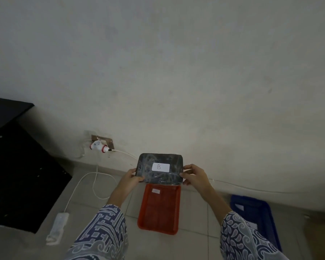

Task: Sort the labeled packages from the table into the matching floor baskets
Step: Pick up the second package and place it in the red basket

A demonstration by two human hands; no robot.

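Note:
A dark wrapped package (160,177) with a white label marked "B" is held flat in the air in front of me. My left hand (132,178) grips its left edge and my right hand (193,175) grips its right edge. Directly below it on the floor lies a red basket (159,212) with a small white label near its far end. A blue basket (259,216) with white paper inside stands on the floor at the right, partly hidden by my right sleeve.
A black table (11,166) stands at the left. A wall socket (99,145) with plugs feeds white cables (86,182) running across the tiled floor to a power strip (57,228). The wall is close ahead.

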